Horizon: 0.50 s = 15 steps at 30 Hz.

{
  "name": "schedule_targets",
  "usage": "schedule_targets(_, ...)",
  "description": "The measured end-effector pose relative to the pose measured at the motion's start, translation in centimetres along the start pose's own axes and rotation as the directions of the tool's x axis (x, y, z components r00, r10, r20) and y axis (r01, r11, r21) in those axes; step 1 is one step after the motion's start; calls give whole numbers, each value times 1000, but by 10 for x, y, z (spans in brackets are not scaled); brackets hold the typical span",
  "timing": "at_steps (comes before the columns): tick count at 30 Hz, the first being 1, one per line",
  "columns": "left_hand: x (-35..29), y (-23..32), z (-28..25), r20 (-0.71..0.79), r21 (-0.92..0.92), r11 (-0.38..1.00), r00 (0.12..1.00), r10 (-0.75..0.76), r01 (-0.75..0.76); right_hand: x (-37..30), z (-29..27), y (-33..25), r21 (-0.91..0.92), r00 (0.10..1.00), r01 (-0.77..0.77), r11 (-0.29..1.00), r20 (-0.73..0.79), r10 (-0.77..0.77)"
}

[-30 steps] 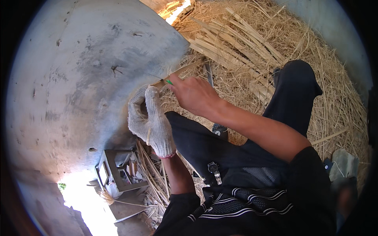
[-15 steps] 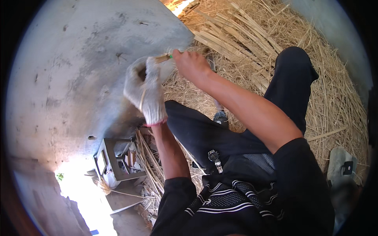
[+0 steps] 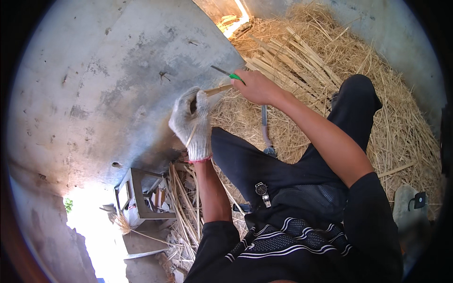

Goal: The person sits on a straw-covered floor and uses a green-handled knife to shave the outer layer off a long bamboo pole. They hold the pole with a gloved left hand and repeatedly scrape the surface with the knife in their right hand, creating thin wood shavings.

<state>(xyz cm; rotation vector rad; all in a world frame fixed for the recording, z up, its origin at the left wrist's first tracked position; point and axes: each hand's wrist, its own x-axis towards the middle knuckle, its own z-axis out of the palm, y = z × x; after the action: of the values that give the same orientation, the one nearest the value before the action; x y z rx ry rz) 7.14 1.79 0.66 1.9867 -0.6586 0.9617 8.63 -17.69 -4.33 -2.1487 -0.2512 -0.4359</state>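
Note:
My left hand (image 3: 191, 125), in a white knit glove with a red cuff edge, is closed around a flat bamboo strip (image 3: 218, 89). The strip sticks out from the glove toward the right. Bare and closed, my right hand (image 3: 257, 88) grips a green-handled knife (image 3: 235, 77), its thin dark blade pointing up and left, above the strip. The strip's far end reaches my right fingers; whether they touch it I cannot tell. A narrow pale sliver (image 3: 191, 135) lies across the glove near its wrist.
Split bamboo strips (image 3: 306, 61) lie on a heap of straw-like shavings (image 3: 401, 118) at the right. A blade-like metal tool (image 3: 264, 115) stands between my legs. A wristwatch (image 3: 262, 190) rests at my lap. A wooden stool-like frame (image 3: 141, 193) and thin sticks (image 3: 181, 200) lie left, beside a grey wall (image 3: 104, 85).
My right hand has moved right and slightly down, away from the glove, showing the knife blade and more of the bamboo strip. The gloved hand has shifted right and down; the view has shifted too.

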Motion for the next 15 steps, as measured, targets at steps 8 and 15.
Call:
schedule_targets(8, 9, 12, -9, -42, -84, 981, 983, -177, 173, -21, -16, -41, 147, 999, -24, 989, -18, 27)
schedule_targets(15, 4, 13, -2, 39, -214, 817, 840, -541, 536, -32, 8, -60, 262, 997, 56, 963, -73, -39)
